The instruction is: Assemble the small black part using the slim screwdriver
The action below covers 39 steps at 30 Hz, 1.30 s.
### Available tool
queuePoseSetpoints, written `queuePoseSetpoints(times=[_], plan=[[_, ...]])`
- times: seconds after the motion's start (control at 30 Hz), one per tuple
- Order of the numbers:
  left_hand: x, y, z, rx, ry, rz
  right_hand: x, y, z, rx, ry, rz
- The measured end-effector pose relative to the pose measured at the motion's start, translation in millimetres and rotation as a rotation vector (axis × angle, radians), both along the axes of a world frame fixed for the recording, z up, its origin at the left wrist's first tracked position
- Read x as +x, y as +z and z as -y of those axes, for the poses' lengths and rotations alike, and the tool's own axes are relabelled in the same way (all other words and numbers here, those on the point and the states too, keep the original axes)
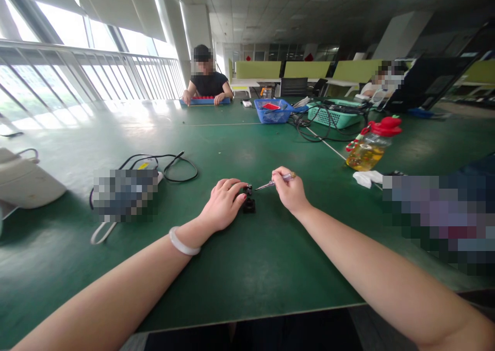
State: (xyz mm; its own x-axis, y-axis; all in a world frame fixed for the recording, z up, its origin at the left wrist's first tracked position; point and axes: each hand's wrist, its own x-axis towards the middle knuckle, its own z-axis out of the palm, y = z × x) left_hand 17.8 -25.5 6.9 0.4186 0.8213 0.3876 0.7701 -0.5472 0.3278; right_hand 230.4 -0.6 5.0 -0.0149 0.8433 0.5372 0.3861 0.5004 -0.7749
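In the middle of the green table (247, 268), my left hand (223, 202) is closed at the fingertips on a small black part (248, 189) with shiny metal bits. Just below it sits a black block (249, 205), close to my left thumb; its kind is too small to make out. My right hand (289, 190) grips a screwdriver (279, 181) with a clear purplish handle. Its thin metal tip points left at the small black part, and whether they touch I cannot tell. A white bangle circles my left wrist.
Left of my hands lies a blurred-out device with a black cable (181, 168). To the right stands a bottle with a red lid (369, 147). Farther back are a blue basket (273, 115), a green basket (335, 118) with cables, and a person (209, 83) behind a blue tray.
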Motion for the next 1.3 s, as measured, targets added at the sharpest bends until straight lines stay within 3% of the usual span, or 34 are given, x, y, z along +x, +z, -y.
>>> queuePoseSetpoints(times=[0.2, 0.47, 1.3], plan=[[-2.3, -10.0, -6.4, -0.063, 0.015, -0.031, -1.0, -8.4, -11.6, -0.022, 0.077, -0.081], [-3.2, -10.6, -7.6, -0.186, -0.011, -0.113, -6.4, -16.8, -31.8, -0.037, 0.091, -0.128], [-7.5, -10.3, -9.1, -0.217, -0.095, -0.1, -9.4, -17.6, -37.8, -0.035, 0.077, -0.077]])
